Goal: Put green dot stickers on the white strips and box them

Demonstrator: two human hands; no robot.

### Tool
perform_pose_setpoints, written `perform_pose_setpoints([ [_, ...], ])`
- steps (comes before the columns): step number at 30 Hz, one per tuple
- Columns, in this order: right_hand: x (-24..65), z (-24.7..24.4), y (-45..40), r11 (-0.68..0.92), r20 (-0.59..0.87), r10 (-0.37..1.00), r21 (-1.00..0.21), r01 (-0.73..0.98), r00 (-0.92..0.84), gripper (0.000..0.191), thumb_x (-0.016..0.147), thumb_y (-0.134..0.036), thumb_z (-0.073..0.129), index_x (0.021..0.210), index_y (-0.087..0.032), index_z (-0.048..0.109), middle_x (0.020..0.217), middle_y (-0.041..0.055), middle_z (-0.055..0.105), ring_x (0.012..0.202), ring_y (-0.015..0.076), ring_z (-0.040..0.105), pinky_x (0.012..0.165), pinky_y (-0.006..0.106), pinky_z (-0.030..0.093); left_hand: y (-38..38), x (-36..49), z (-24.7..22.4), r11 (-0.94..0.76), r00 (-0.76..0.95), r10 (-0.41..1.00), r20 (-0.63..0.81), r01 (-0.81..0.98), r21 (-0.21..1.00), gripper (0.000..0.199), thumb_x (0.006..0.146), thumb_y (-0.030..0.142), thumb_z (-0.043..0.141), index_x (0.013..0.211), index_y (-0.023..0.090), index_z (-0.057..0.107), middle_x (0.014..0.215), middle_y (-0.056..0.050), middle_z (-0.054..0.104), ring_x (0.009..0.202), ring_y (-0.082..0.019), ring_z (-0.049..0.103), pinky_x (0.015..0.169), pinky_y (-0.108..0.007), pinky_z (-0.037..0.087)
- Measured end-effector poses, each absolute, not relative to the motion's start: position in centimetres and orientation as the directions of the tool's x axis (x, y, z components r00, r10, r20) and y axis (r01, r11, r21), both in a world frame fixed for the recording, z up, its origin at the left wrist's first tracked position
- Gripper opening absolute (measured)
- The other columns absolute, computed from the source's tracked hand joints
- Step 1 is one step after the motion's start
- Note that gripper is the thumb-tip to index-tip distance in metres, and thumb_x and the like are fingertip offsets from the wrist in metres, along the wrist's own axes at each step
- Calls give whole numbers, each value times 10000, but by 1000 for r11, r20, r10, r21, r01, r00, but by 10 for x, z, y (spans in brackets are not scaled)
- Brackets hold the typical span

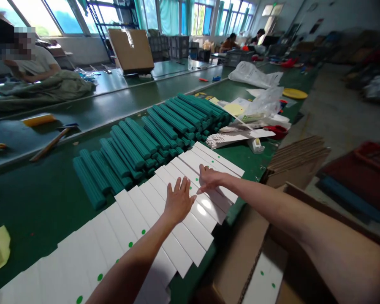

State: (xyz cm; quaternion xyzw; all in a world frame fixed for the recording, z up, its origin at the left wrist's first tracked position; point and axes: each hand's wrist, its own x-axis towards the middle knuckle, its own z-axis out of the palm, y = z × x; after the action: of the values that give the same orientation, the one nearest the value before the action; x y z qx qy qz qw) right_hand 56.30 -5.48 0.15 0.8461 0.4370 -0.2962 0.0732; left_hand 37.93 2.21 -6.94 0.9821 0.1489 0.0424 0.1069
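Observation:
Long, narrow white boxes (103, 230) lie side by side in an overlapping row, many with a small round green sticker (143, 232). My left hand (179, 200) rests on the row's middle, palm down and fingers spread, holding nothing. Just to its right, my right hand (210, 179) touches the boxes near the far end, thumb and forefinger apart on either side of a green sticker (196, 179). Its other fingers are partly hidden. Behind the row, ribbed green rolls (131, 143) are stacked on the green table (50, 181).
An open cardboard box (240, 253) stands below the table edge at right, with a white stickered box (266, 274) inside. A tape dispenser (256, 145), plastic bags (255, 76) and a hammer (52, 143) lie on the tables. A person (34, 63) sits across, at left.

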Motion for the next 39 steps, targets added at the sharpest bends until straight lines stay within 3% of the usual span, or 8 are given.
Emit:
perform_pose_setpoints([
  [5, 574, -4, -64, -610, -540, 717, -178, 772, 442, 1298, 560, -594, 766, 1466, -20, 36, 1408, 326, 290, 1251, 407, 414, 982, 410, 379, 23, 377, -69, -933, 956, 287, 59, 265, 246, 621, 949, 491, 224, 1487, 180, 243, 1562, -71, 178, 1439, -317, 81, 1117, -616, 126],
  [11, 560, 4, -57, -656, -487, 689, -104, 748, 537, 935, 619, -432, 709, 1347, -36, 276, 1203, 269, 493, 1055, 374, 563, 823, 389, 461, 22, 379, -70, -942, 957, 283, 69, 264, 208, 625, 952, 484, 220, 1483, 157, 251, 1559, -85, 184, 1438, -321, 89, 1107, -636, 133],
  [15, 543, 1, -56, -694, -449, 660, -58, 718, 602, 959, 556, -433, 726, 1318, -50, 288, 1200, 292, 484, 1060, 433, 546, 786, 439, 468, 21, 380, -73, -949, 957, 276, 88, 256, 185, 616, 954, 465, 240, 1479, 143, 257, 1555, -100, 190, 1435, -335, 94, 1100, -643, 145],
  [22, 541, 11, -58, -701, -403, 662, -34, 712, 633, 995, 521, -531, 727, 1308, -100, 298, 1170, 231, 547, 1033, 379, 583, 761, 408, 496, 20, 381, -71, -954, 958, 271, 89, 255, 154, 610, 959, 430, 249, 1467, 93, 263, 1544, -130, 209, 1429, -331, 124, 1074, -661, 182],
  [26, 544, 46, -59, -640, -314, 729, 3, 769, 608, 955, 536, -515, 721, 1304, -110, 322, 1202, 218, 529, 1072, 375, 545, 835, 449, 471, 18, 379, -67, -955, 961, 268, 67, 256, 150, 603, 959, 428, 248, 1459, 94, 287, 1532, -152, 240, 1425, -337, 141, 1068, -662, 194],
  [30, 538, 111, -77, -408, -88, 897, 213, 888, 433, 868, 565, -403, 712, 1284, -74, 354, 1153, 201, 539, 1050, 375, 523, 860, 499, 442, 21, 384, -59, -952, 964, 263, 32, 253, 173, 564, 947, 410, 308, 1418, 105, 363, 1506, -177, 298, 1407, -353, 193, 1042, -676, 229],
  [34, 515, 199, -128, -446, 45, 892, 245, 861, 449, 842, 614, -372, 700, 1304, -54, 336, 1211, 184, 518, 1124, 381, 485, 924, 514, 410, 24, 383, -20, -910, 952, 292, -89, 305, 280, 546, 901, 403, 424, 1345, 88, 453, 1410, -227, 426, 1303, -378, 389, 978, -649, 352],
  [39, 473, 286, -248, -643, 137, 763, 60, 763, 632, 837, 710, -592, 562, 1341, -82, 355, 1226, 89, 527, 1086, 291, 546, 924, 439, 429, -22, 328, 83, -810, 841, 356, 407, 60, 584, 423, 886, 412, 492, 1231, 179, 566, 1215, -101, 617, 1100, -247, 591, 986, -397, 453],
])
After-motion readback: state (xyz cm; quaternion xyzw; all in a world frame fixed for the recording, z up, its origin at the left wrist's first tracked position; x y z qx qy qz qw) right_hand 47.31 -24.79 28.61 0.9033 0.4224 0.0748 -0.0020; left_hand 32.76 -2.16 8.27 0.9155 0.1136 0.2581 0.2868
